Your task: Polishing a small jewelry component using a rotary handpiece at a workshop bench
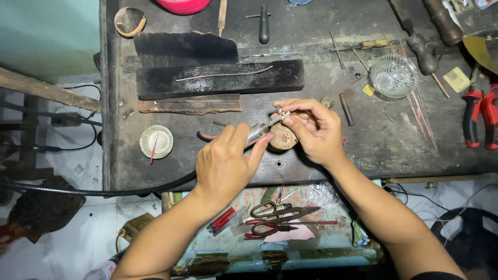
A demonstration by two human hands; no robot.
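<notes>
Rotary handpiece [257,133] is gripped in left hand [224,165], its tip set against small ring [283,113] pinched in right hand [314,129] fingertips, over wooden peg [282,137] on surface [363,140].

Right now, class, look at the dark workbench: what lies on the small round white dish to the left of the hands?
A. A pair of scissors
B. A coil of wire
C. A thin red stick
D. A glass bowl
C: a thin red stick rests across the white dish, left of the left hand; the scissors lie in the tray below.
</notes>
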